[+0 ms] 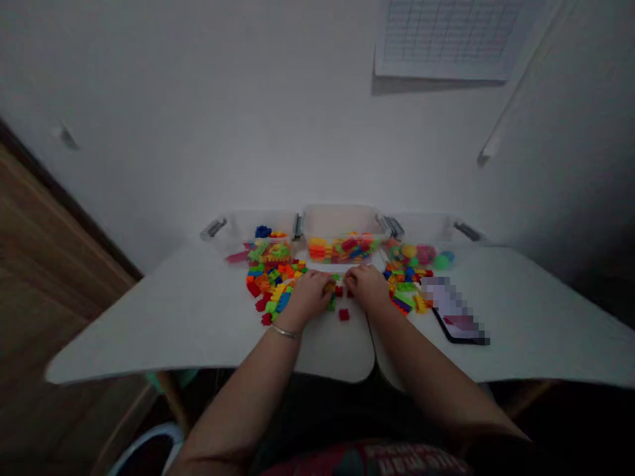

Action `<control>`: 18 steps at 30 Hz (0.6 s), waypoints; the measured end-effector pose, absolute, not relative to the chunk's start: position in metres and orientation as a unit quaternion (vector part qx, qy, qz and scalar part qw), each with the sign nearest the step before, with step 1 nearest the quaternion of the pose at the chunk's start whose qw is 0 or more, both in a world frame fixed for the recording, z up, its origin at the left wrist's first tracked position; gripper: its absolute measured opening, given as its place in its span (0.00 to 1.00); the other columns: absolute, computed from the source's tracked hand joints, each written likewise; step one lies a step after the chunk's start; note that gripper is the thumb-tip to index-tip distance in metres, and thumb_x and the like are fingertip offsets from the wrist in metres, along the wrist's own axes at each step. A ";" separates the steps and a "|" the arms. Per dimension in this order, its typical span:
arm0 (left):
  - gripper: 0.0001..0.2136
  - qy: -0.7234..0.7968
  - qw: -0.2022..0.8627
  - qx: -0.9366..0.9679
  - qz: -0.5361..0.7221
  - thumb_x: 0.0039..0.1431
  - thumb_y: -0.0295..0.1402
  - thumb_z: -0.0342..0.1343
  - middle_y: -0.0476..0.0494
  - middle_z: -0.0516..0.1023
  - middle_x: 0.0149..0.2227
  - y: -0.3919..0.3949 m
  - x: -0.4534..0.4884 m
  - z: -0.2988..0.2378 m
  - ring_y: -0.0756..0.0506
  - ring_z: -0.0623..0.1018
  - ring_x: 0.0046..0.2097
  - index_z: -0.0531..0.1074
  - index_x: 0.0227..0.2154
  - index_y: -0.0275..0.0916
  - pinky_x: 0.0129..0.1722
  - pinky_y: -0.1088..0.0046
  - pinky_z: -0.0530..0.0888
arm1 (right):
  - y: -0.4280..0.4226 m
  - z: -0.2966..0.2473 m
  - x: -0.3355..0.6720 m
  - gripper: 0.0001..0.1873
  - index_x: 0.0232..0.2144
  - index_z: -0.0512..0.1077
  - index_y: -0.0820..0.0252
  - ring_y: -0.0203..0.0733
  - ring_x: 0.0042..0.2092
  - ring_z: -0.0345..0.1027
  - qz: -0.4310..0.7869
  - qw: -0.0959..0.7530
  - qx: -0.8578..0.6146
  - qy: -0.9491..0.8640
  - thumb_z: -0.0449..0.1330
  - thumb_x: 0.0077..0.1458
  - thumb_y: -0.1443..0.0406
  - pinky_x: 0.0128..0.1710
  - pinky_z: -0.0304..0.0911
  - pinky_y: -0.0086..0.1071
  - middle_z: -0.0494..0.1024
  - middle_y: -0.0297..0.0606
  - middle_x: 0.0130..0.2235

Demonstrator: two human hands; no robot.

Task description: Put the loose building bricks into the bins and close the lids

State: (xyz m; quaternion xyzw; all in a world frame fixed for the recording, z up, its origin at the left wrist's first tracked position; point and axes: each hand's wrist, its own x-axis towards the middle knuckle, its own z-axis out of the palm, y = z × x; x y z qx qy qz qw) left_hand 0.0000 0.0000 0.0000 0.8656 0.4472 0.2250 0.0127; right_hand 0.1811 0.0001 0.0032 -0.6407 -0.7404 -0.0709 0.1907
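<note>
Red plastic bricks (343, 315) lie between palm-down left hand (308, 297) and right hand (364, 286)

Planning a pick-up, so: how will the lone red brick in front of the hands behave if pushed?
The red brick looks like rigid plastic, so probably stiff and light for its size. Its flat sides suggest sliding, not rolling, and the smooth white table may let it skid.

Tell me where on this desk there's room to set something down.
Set it on the white desktop left of the loose multicoloured plastic bricks, or right of the black smartphone. Crowded: along the clear plastic bins and around the left hand and right hand, where bricks lie scattered.
</note>
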 end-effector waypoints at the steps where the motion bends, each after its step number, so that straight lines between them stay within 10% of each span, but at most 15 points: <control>1: 0.10 0.447 0.014 0.866 0.224 0.60 0.30 0.51 0.43 0.78 0.43 0.000 0.000 0.000 0.42 0.73 0.48 0.74 0.42 0.38 0.52 0.64 0.69 | 0.000 0.003 0.181 0.09 0.35 0.76 0.55 0.46 0.44 0.68 -0.071 0.191 -0.638 -0.743 0.57 0.58 0.59 0.41 0.58 0.34 0.79 0.39 0.40; 18: 0.10 0.455 0.030 0.862 0.221 0.59 0.29 0.52 0.43 0.79 0.43 -0.004 0.000 0.008 0.42 0.73 0.49 0.74 0.42 0.39 0.52 0.63 0.69 | -0.003 0.007 0.179 0.07 0.32 0.75 0.56 0.45 0.40 0.71 0.007 0.232 -0.677 -0.699 0.58 0.57 0.61 0.41 0.59 0.36 0.80 0.40 0.34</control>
